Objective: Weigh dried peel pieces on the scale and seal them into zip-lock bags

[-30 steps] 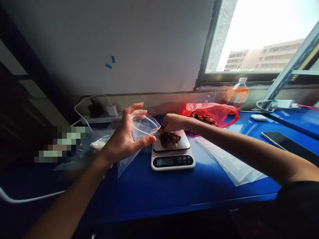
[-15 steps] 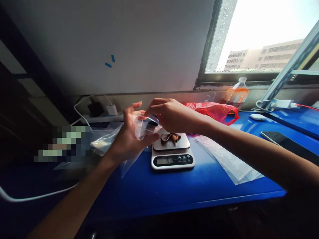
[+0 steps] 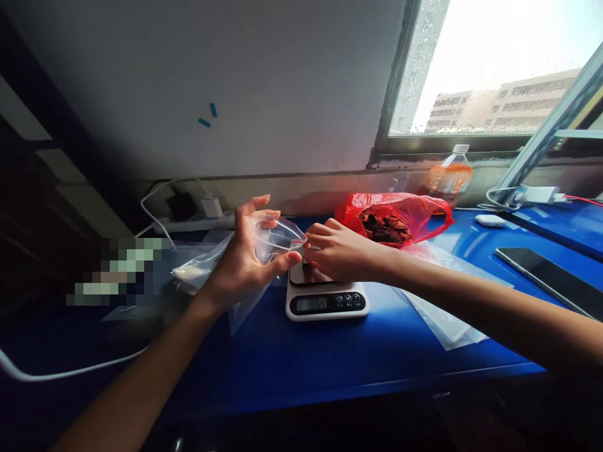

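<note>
My left hand [image 3: 247, 254] is curled around a clear plastic zip bag [image 3: 277, 242] and keeps its mouth spread towards the right. Low over the steel pan of a white digital kitchen scale [image 3: 327, 311] is my right hand [image 3: 336, 251], its fingers bent down and closed on dried brown peel. The hand hides nearly all of that peel; only a dark bit shows beneath the fingers. Behind my right hand, a red plastic bag [image 3: 426, 216] lies open with many dark brown dried pieces [image 3: 384, 226] inside.
Flat clear bags [image 3: 447, 320] lie right of the scale, and a filled clear bag [image 3: 191, 273] lies left. A phone [image 3: 541, 276], a white earbud case [image 3: 490, 220] and an orange drink bottle [image 3: 452, 176] stand or lie rightward. A power strip [image 3: 193, 224] runs along the wall.
My right hand has moved from the bag's mouth down onto the scale pan, covering the peel there. The red bag's contents now show. My left hand stays with the clear bag.
</note>
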`<state>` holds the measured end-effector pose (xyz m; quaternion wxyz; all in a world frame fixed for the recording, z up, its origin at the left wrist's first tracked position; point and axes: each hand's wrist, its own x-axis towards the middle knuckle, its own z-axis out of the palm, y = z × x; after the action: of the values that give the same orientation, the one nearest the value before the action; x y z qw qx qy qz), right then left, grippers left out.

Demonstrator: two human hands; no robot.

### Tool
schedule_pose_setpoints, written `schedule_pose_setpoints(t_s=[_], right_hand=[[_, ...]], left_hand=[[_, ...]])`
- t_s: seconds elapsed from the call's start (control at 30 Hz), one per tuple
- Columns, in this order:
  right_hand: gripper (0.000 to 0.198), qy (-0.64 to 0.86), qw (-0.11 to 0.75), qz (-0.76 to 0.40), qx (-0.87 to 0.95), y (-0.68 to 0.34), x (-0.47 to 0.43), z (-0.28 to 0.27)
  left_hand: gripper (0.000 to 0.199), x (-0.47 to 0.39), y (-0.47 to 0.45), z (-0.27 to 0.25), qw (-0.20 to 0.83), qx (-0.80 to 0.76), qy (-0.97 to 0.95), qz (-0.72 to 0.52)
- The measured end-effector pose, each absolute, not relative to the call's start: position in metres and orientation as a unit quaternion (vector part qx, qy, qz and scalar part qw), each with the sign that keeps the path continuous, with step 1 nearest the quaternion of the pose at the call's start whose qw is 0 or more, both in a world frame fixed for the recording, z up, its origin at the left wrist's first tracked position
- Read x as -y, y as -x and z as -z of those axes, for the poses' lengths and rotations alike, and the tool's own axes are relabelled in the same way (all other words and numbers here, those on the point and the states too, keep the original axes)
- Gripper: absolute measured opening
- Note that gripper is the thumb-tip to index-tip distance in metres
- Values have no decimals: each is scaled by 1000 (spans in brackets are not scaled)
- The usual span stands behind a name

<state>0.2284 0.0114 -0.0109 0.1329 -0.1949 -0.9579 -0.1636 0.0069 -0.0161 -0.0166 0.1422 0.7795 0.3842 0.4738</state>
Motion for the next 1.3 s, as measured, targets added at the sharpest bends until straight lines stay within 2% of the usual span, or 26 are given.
schedule_pose_setpoints(t_s=[0.1,0.17,0.23,0.3,0.37,0.57,0.63,0.77,0.93,1.1,1.3], right_hand=[[15,211,234,31,949,-231,-18,8],[12,256,337,-146,894,-239,-22,3],[13,291,393,-331,807,-249,-23,1],[19,300,362,-466,750,-259,-24,5],[21,303,306,-527,733,-266,-26,13],[8,382,336,-501,700,-273,-40,35],[16,419,338,-480,693,-272,-37,32],[32,459,273,-412,738,-264,-18,17],[26,456,154,-349,804,-254,-6,4],[22,434,116,-285,847,-255,-8,0],[27,494,109,-88,858,-256,11,2]], left_hand=[[97,16,-6,16,141,-384,-777,-479],[97,17,-6,15,140,-379,-770,-494],[97,17,-6,14,146,-373,-765,-504],[98,18,-6,13,154,-371,-763,-506],[97,18,-7,13,159,-373,-762,-505],[99,20,-10,13,169,-390,-760,-492],[99,21,-10,13,167,-397,-760,-486],[98,19,-10,14,158,-388,-765,-488],[96,17,-8,17,152,-373,-772,-492],[92,20,-9,16,131,-375,-777,-489],[89,24,-12,16,135,-369,-781,-486]])
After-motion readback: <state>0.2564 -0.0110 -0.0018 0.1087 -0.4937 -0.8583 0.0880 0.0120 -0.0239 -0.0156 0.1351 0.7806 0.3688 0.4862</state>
